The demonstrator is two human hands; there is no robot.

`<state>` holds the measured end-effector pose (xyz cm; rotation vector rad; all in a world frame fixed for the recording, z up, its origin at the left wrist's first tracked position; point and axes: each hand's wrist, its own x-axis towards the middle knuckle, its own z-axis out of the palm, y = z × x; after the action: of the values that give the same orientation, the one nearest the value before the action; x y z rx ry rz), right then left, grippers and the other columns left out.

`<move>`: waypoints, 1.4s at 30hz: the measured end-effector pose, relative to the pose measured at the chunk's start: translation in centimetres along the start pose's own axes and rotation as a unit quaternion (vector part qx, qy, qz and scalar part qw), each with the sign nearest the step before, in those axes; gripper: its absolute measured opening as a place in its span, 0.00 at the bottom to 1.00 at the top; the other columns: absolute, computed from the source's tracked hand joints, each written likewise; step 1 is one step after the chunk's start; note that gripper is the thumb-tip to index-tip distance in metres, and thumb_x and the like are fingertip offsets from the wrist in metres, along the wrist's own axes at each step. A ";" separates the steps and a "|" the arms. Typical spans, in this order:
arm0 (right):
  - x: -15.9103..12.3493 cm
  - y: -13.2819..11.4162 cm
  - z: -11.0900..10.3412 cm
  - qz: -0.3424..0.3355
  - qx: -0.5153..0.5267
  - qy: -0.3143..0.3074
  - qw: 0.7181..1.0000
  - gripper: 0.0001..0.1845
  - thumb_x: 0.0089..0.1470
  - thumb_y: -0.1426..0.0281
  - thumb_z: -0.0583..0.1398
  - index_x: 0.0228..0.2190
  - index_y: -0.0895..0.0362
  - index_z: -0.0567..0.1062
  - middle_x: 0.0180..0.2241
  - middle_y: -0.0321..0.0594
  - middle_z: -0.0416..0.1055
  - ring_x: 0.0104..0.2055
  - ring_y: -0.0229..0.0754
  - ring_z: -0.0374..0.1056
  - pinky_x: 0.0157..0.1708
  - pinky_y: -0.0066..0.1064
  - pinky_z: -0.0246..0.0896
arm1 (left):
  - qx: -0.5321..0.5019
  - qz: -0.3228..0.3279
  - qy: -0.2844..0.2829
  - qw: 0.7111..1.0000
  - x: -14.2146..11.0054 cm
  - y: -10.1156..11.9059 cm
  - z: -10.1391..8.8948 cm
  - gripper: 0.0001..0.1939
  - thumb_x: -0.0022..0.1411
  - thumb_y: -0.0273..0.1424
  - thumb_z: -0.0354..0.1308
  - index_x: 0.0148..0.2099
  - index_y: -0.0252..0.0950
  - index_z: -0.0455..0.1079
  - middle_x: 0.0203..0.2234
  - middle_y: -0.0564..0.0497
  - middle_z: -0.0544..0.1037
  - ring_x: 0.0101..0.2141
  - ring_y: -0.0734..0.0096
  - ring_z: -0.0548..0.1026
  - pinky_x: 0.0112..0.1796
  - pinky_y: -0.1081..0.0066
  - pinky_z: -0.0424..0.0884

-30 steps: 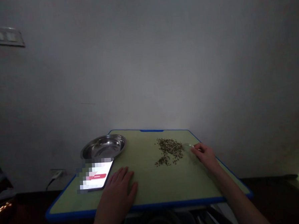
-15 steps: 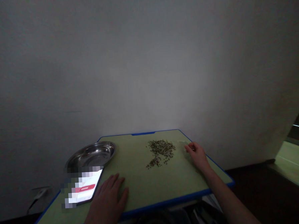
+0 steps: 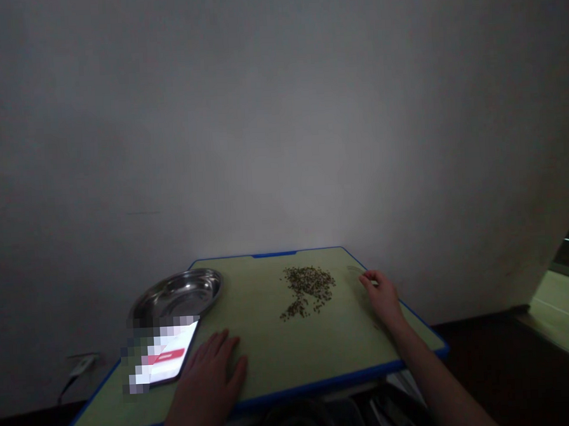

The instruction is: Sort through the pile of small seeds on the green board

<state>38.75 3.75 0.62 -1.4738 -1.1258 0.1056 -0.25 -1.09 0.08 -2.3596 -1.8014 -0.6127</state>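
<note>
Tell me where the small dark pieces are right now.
In the head view, the small dark pieces lie on the table, right of its middle, left of the right hand.

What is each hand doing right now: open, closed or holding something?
Left hand: open, palm down on the tabletop beside the phone.
Right hand: closed, apparently pinching a clear thin item; exactly what cannot be told.

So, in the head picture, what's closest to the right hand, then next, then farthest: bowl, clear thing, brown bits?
1. Clear thing: pinched by the right hand.
2. Brown bits: just left of that hand.
3. Bowl: far left.
</note>
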 end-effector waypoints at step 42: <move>-0.3 -0.1 0.2 0.068 0.074 -0.064 0.993 0.21 0.48 0.49 0.56 0.29 0.55 0.66 0.29 0.41 0.76 0.12 0.35 0.56 0.15 0.30 0.52 | 0.014 -0.008 -0.024 1.000 -0.2 0.6 -0.7 0.25 0.61 0.41 0.44 0.54 0.37 0.70 0.56 0.42 0.70 0.57 0.53 0.67 0.56 0.51 0.62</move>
<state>38.43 3.71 0.48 -1.4250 -1.0959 0.3752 0.08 -1.62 0.70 -2.3629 -1.8382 -0.5335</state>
